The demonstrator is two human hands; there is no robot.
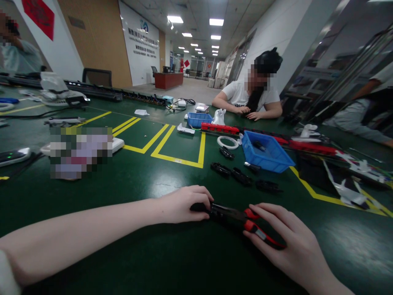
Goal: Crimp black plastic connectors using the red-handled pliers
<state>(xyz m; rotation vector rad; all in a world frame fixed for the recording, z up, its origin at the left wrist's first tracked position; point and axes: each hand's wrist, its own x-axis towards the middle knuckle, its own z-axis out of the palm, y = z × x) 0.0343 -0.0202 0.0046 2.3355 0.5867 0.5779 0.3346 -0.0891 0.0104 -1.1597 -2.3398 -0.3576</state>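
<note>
My left hand (pixel 188 204) pinches a small black part (pixel 215 211) just above the green table. Red-handled pliers (pixel 253 223) are held in my right hand (pixel 285 237), thumb and fingers on the two handles. The dark jaws point left and reach the black part; whether they grip it is hard to tell. Beyond my hands lie several similar black parts (pixel 241 176). Behind these sits a blue bin (pixel 266 153) with a dark piece inside, beside a white ring (pixel 227 142).
The green table (pixel 138 184) bears yellow tape outlines. A blurred phone-like object (pixel 84 155) lies at left. Farther back are a small blue tray (pixel 199 119) and a long red strip (pixel 219 128). A person (pixel 250 90) sits across the table; others are at both sides.
</note>
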